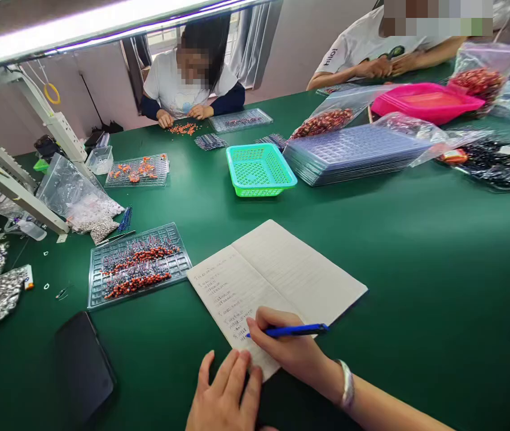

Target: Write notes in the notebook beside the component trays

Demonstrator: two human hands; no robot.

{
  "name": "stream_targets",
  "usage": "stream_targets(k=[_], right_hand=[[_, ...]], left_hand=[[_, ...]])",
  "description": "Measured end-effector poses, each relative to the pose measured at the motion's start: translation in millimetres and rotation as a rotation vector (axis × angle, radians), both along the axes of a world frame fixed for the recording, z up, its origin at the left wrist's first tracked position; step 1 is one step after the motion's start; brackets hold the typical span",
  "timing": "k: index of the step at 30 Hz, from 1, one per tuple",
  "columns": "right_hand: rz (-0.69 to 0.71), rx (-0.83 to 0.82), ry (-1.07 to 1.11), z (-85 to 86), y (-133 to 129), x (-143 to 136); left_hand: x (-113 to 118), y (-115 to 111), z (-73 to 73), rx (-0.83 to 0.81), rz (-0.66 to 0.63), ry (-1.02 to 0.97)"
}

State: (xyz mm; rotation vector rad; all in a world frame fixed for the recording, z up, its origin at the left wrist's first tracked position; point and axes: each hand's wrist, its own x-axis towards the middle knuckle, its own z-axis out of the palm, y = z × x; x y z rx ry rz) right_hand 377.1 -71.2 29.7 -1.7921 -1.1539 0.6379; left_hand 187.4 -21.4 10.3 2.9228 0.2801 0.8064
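Note:
An open notebook (300, 269) with lined pages lies at an angle on the green table. Rows of handwriting cover much of its left page. My right hand (282, 344) is closed around a blue pen (295, 330), whose tip meets the lower part of the written page. A silver bangle circles the right wrist. My left hand (228, 392) lies flat with fingers spread, its fingertips at the notebook's bottom edge. Just left of the notebook is a clear tray (96, 281) filled with two rows of small orange-tipped parts with thin wires.
A dark phone-like slab (84, 365) lies at left. Beyond the notebook stand a green basket (261, 191) and a stack of clear trays (358, 146). A pink tray (425, 102) and bags of red parts (327, 123) are behind. Two people (192, 84) work across the table.

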Motion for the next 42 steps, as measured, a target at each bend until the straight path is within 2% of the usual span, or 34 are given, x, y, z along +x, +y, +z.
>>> stream_targets(k=[26,34,42], right_hand=[[0.011,0.008,0.002,0.5,0.3,1.0],[-0.043,0.040,0.020,-1.2,-1.6,1.2],[-0.038,0.025,0.029,-0.2,-0.7,-0.6]], left_hand=[[0.9,0.4,-0.8,-0.002,-0.006,0.000],[1.5,-0.7,-0.4,-0.008,0.010,-0.016],[1.7,-0.3,0.2,-0.005,0.008,-0.025]])
